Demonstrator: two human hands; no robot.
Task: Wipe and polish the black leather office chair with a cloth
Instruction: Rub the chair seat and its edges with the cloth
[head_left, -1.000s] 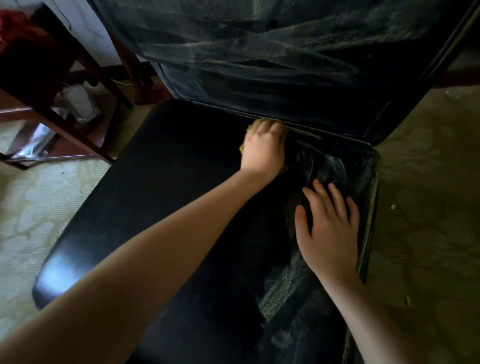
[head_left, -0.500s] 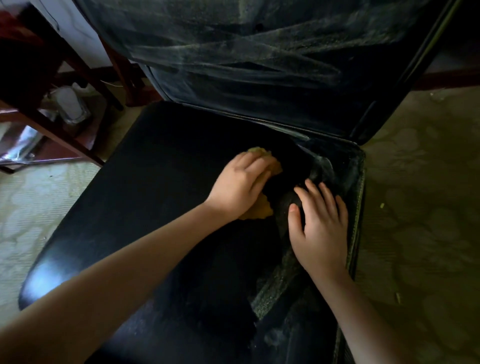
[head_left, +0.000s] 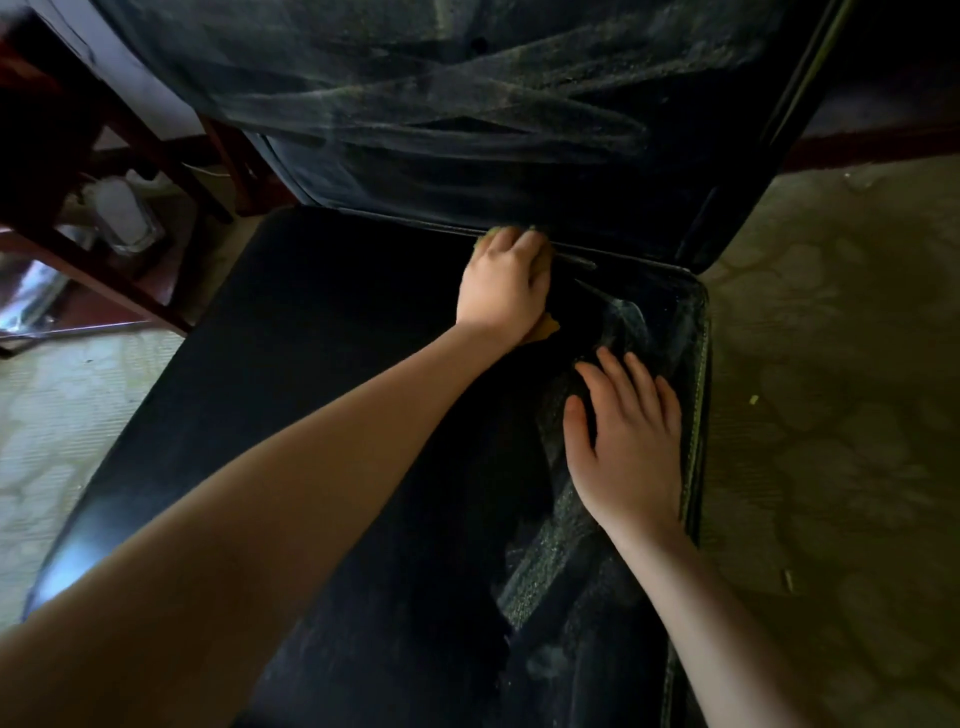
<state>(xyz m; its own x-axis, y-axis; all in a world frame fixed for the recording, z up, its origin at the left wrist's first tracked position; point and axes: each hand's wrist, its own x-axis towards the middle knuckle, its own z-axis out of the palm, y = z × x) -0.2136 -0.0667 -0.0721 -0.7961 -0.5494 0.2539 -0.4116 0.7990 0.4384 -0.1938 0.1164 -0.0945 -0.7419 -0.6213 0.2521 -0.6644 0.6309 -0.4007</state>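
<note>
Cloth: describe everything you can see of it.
The cloth is yellow and looks soft and bunched; its fabric cannot be told. Most of it is hidden under the left hand, which grips it with curled fingers. Only two bits show: a greenish-yellow edge past the fingertips and a corner by the heel of the hand. It lies pressed on the black seat, at the seam under the dusty backrest.

Head-worn view, close above chair (head_left: 311, 312)

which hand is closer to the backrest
Left. The left hand holds the yellow cloth right at the foot of the backrest; the right hand lies flat further forward on the seat, near its right edge.
</note>
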